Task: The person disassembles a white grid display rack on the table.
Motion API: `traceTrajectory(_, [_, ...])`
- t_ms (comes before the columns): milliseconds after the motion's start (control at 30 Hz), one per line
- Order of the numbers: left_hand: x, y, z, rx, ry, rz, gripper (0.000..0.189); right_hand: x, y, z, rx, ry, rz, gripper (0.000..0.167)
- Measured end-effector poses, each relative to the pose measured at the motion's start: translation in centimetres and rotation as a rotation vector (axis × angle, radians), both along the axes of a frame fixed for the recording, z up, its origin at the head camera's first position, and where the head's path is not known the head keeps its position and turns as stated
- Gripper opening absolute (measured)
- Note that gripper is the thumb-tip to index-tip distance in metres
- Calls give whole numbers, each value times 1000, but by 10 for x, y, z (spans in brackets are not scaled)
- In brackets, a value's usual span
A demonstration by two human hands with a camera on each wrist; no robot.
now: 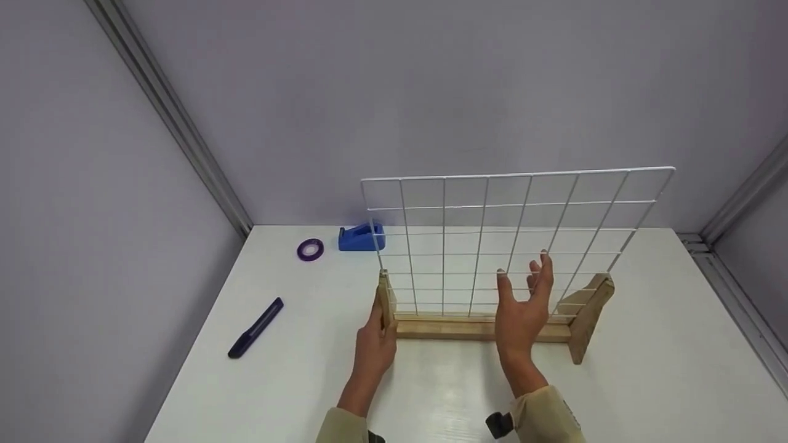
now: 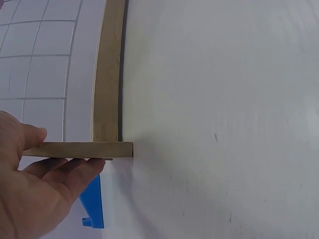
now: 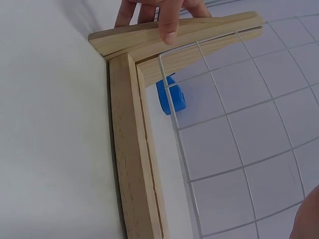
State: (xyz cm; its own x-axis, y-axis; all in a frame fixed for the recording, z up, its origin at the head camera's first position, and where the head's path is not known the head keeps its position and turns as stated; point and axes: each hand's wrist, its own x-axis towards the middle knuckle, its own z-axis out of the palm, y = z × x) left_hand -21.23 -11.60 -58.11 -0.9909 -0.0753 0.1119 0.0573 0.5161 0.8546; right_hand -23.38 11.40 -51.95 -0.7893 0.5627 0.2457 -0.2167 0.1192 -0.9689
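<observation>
A white wire grid panel (image 1: 465, 240) stands upright, leaning back slightly, in a wooden stand (image 1: 443, 330) with a grooved crossbar and two side pieces. My left hand (image 1: 375, 347) grips the left side piece, thumb on its inner face and fingers along the outer face; the left wrist view shows this side piece (image 2: 82, 149) pinched between them. My right hand (image 1: 522, 320) is raised before the grid, thumb and fingers stretched up and overlapping its wires in the head view. Only a bit of the right hand (image 3: 308, 221) shows in its own wrist view.
On the white table (image 1: 295, 381), a blue tape dispenser (image 1: 362, 239) stands behind the stand's left end. A purple tape roll (image 1: 310, 250) lies left of it, and a dark blue utility knife (image 1: 255, 328) lies nearer on the left. Grey walls (image 1: 431, 92) enclose the table.
</observation>
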Motion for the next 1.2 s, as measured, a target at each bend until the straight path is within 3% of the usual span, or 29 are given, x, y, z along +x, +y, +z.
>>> traceTrajectory(1000, [-1, 2, 0, -2, 0, 2, 70, 2, -2, 30, -1, 24, -7, 78])
traceTrajectory(1200, [1, 3, -7, -1, -37, -3, 68, 2, -2, 38, 4, 40, -8, 77])
